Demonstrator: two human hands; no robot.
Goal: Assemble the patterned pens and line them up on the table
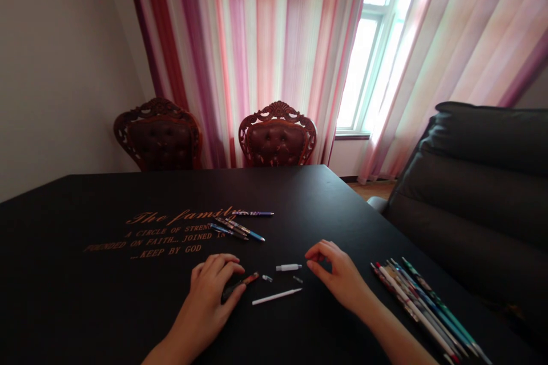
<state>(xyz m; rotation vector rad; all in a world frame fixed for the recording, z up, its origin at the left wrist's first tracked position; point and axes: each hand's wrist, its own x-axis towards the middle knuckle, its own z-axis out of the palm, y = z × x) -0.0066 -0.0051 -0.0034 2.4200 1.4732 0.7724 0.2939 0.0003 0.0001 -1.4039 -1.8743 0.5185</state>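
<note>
My left hand [216,285] is closed, fingers and thumb on a dark patterned pen barrel [250,278] with an orange-red end. Part of that barrel is hidden under the fingers. Half-curled above the table, my right hand [336,271] holds nothing, a small gap showing between thumb and index finger. Just left of its fingertips lies a white translucent pen part [289,267]. Between the hands are a small clear-and-white piece [267,278], a tiny spring-like piece [297,279] and a white refill-like stick [277,296] with a pointed tip.
Several assembled pens [240,229] lie beyond my hands, with a purple pen [254,214] behind them. A row of several pens [423,308] is at the right. The black table [107,302] bears gold lettering. Two carved chairs [278,140] and a dark recliner [479,182] stand around it.
</note>
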